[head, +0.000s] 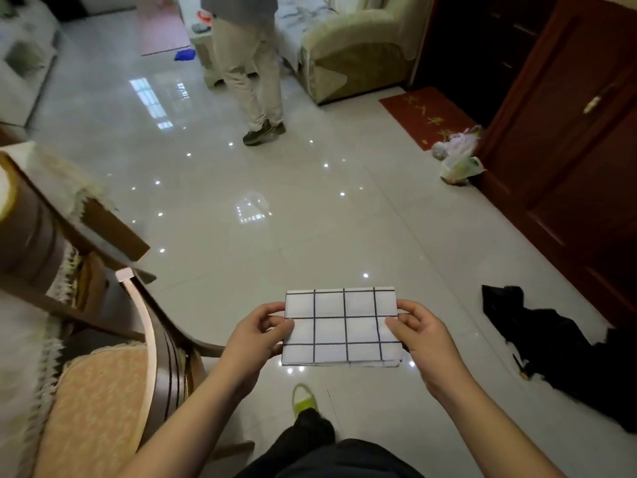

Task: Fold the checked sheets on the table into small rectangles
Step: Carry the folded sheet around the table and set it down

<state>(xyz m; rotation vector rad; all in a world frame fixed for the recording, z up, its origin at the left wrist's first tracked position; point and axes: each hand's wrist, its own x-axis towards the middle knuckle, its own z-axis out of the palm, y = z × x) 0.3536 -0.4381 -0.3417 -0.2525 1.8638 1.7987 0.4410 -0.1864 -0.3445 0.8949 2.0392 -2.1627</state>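
Note:
A white checked sheet (341,327) with black grid lines is folded into a small rectangle of several layers. I hold it flat in the air above the tiled floor, in front of my body. My left hand (256,334) pinches its left edge, thumb on top. My right hand (420,334) pinches its right edge the same way. The layered edges show along the near side of the sheet.
A wooden chair (144,343) with an orange cushion stands at my left, beside a table (41,215) with a fringed cloth. A person (250,63) stands ahead by a sofa (351,46). A black cloth (558,343) lies on the floor at right, near dark wooden doors (565,139).

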